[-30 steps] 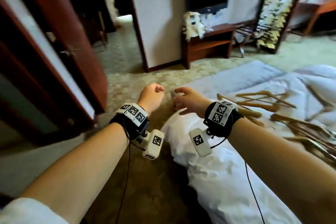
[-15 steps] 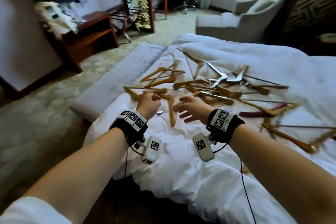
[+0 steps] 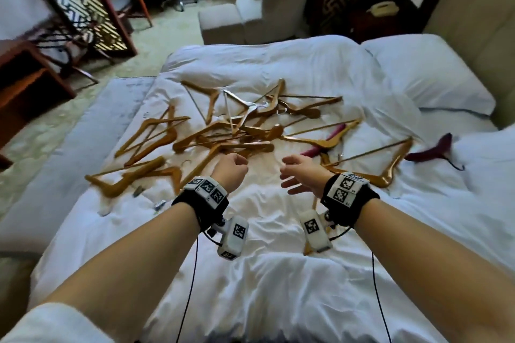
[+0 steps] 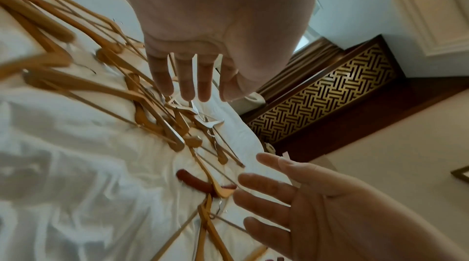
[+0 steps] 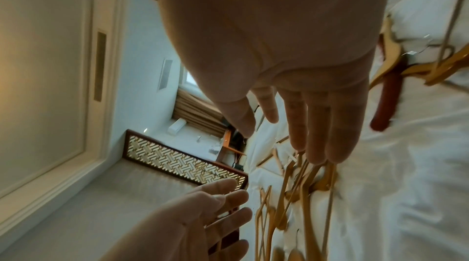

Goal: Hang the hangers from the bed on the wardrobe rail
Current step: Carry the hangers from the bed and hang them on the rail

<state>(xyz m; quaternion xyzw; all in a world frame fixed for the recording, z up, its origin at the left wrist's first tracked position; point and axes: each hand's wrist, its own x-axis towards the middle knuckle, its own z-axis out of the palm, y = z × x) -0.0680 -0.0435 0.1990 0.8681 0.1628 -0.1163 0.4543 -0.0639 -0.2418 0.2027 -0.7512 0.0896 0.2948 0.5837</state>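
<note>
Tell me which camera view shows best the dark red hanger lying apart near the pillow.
The head view: the dark red hanger lies whole on the white sheet, apart from the pile. The wrist views show only another dark red hanger, under light wooden ones.

no readable text, labels or numbers

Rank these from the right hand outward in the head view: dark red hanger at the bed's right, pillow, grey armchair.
1. Dark red hanger, right of the right hand, on the duvet.
2. Pillow, far right, at the bedhead.
3. Grey armchair, beyond the bed.
</note>
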